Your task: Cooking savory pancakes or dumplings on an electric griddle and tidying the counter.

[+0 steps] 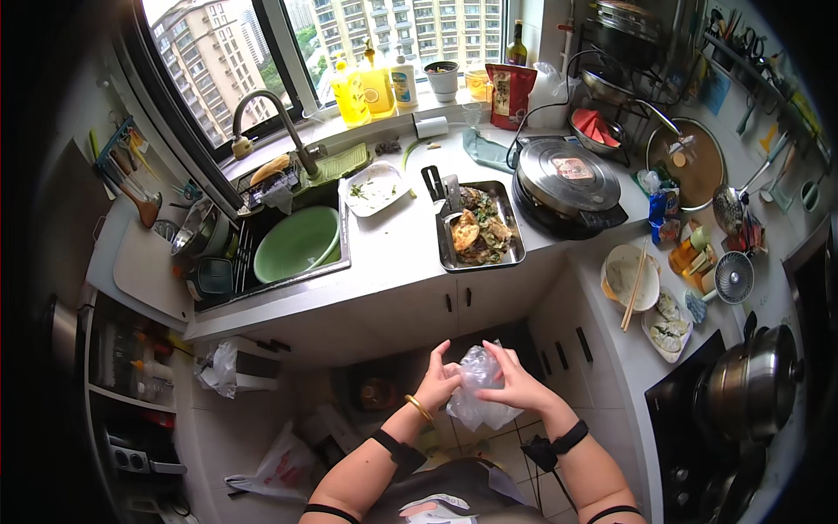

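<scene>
A crumpled clear plastic bag (481,399) hangs between my two hands, over the floor in front of the counter. My left hand (442,376) pinches the bag's upper left side between thumb and fingers. On the other side, my right hand (514,380) curves around the bag with thumb and fingers spread against it. Beyond them, a rectangular metal tray (448,259) stands at the counter's front edge. Cooked food in browned pieces with greens (481,229) lies in it, along with a spatula (452,193).
A green basin (278,245) sits in the sink at left. A white dish (374,190) with food scraps stands beside it. Right of the tray is a round electric griddle (566,173). A bowl (630,278) with chopsticks and a steel pot (749,383) occupy the right counter.
</scene>
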Demonstrator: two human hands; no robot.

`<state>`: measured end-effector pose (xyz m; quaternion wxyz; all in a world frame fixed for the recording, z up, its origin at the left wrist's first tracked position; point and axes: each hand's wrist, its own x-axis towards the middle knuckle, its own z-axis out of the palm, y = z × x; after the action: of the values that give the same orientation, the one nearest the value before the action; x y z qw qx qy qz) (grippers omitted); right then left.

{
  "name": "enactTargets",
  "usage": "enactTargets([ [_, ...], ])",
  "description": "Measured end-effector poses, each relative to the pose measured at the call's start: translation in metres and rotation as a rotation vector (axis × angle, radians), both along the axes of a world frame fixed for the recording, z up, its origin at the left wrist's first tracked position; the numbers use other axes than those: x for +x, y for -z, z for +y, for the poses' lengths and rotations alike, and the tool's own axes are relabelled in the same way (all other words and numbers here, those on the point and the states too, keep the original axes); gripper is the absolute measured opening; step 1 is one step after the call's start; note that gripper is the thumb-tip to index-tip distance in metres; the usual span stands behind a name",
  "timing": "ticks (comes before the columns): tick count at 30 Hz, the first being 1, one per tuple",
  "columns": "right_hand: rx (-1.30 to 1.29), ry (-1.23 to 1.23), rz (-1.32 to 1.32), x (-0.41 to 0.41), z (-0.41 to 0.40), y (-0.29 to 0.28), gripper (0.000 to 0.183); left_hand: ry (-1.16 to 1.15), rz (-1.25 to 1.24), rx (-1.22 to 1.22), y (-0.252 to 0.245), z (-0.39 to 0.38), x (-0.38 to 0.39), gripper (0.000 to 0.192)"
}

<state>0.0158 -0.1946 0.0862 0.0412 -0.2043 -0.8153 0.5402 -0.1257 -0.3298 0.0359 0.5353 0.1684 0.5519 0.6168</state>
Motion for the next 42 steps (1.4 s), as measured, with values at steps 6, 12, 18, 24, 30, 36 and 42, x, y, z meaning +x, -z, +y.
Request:
enactTargets([
  [6,-0.296,0.186,-0.183,0.024,-0.008,0.103,0.059,0.436,0.408,0.001,0.022,0.045,0.014,0.078],
  [12,-0.579,0.664,-0.013,0.032,0.013,0.13,0.022,0.005,0.881,-0.303,0.11,0.08,-0.076,0.052],
  [18,-0.608,0.802,-0.002,0.044,0.012,0.154,0.025,0.433,1.389,-0.57,0.131,0.135,-0.112,0.057],
  [24,-0.592,0.849,-0.043,0.055,0.001,0.171,0.024,0.458,1.43,-0.656,0.149,0.154,-0.124,0.035],
  [30,-0.627,0.846,0.006,0.068,0.02,0.151,0.017,0.664,1.457,-0.523,0.128,0.082,-0.078,0.054],
  [36,-1.311,1.027,0.21,0.034,0.027,0.124,0.019,0.899,1.526,-0.397,0.118,-0.058,-0.05,0.035],
  [42,-1.494,0.82,0.29,-0.041,0.023,0.163,0.024,0.889,1.471,-0.518,0.094,-0.131,-0.059,0.024],
])
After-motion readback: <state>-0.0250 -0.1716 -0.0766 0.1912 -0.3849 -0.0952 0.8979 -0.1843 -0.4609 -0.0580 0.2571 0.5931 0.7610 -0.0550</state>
